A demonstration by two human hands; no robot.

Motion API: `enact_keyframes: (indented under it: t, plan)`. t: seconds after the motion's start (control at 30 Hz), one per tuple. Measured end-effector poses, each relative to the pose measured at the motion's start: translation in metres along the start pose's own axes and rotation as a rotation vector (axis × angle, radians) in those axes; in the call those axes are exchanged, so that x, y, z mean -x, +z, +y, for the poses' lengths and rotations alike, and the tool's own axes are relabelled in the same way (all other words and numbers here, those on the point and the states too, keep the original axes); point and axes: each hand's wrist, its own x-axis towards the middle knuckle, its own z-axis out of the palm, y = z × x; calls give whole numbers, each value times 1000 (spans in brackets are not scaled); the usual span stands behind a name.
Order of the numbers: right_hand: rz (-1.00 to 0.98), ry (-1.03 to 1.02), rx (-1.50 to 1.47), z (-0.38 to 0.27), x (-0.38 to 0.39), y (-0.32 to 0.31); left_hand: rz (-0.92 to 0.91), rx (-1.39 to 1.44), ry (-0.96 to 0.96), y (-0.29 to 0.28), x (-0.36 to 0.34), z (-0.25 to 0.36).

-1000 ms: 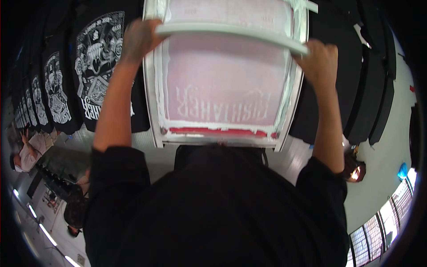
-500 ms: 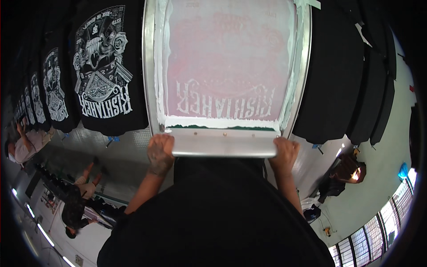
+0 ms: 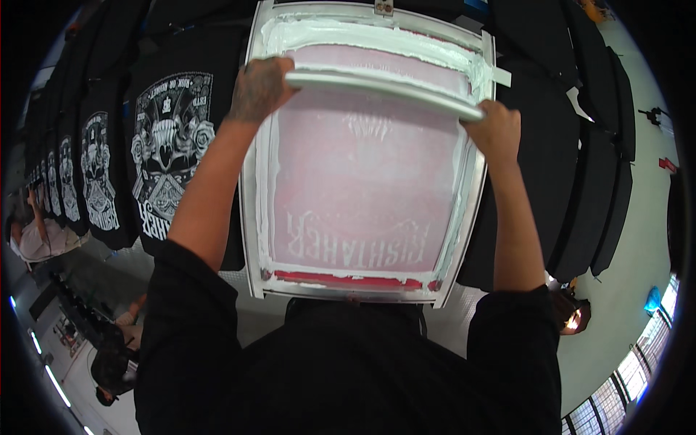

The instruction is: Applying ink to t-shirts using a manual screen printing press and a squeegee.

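Note:
Both my arms reach forward over a metal-framed printing screen (image 3: pixel 251 167) with pinkish mesh. My left hand (image 3: pixel 262 88), tattooed on its back, is closed on the left end of a squeegee (image 3: pixel 384 88). Around the squeegee's right end my right hand (image 3: pixel 494 132) is closed too. The squeegee lies across the far part of the mesh, tilted so its right end is nearer me. Thick white ink (image 3: pixel 377 36) is banked beyond it, with more along the side edges. Mirrored lettering and a faint design show through the mesh. The squeegee's blade edge is hidden.
To the left, black shirts with a white skull-like print (image 3: pixel 172 138) lie in a row. Plain black shirts (image 3: pixel 536 167) line the right side. A person (image 3: pixel 112 366) is at lower left, and another (image 3: pixel 43 228) sits at far left. A dark brown object (image 3: pixel 574 315) stands lower right.
My hands have carried the squeegee from the near end of the screen to its far end. More of the frame's near edge and the far ink bank now show.

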Motion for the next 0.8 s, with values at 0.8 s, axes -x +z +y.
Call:
enact_keyframes:
  t: [0.8]
  plan:
    - [-440,36,40,2,-169,-56,57,292,-50,-57,-21,38]
